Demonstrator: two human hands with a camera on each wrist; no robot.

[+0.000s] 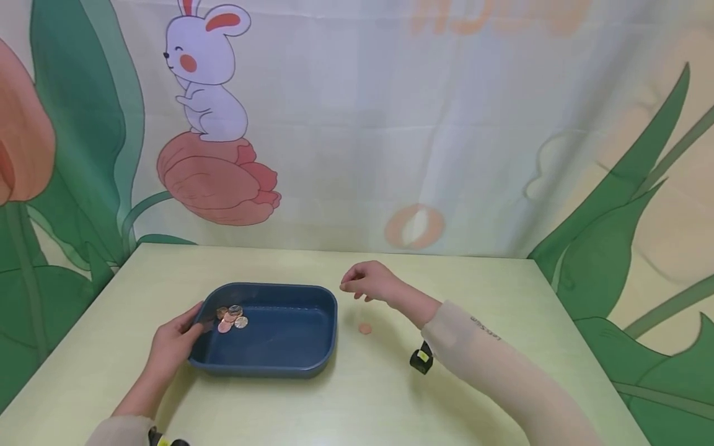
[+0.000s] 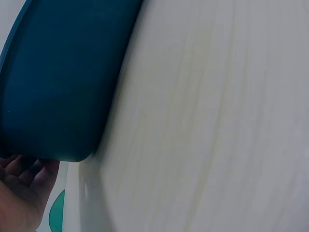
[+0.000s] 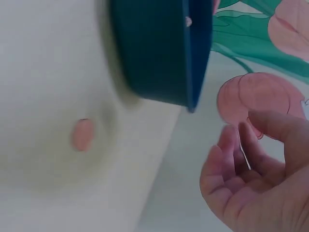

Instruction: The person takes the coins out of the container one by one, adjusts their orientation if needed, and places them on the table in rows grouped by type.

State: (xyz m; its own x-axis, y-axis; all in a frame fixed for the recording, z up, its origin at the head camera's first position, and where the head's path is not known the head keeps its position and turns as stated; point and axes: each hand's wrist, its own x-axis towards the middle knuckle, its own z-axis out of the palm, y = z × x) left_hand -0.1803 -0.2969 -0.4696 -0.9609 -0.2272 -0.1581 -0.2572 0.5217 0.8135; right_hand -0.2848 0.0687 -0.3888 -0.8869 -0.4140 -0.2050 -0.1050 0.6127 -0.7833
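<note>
A deep, dark blue rectangular tray (image 1: 273,364) rests on the table, left of centre in the head view. Several copper and silvery coins (image 1: 229,318) lie bunched inside its left end. My left hand (image 1: 174,342) grips the tray's left side, thumb over the rim and fingers outside; in the left wrist view those fingers (image 2: 41,176) touch the outer wall. Just right of the tray, my right hand (image 1: 375,284) hovers above the table. Its fingers (image 3: 227,159) bend loosely, and no coin shows among them. Below it a single copper coin (image 1: 365,329) lies flat.
The pale table (image 1: 390,396) ends at the back against a printed curtain (image 1: 357,142) with a rabbit and flowers. A small black wrist camera (image 1: 421,359) hangs below the right sleeve (image 1: 480,353).
</note>
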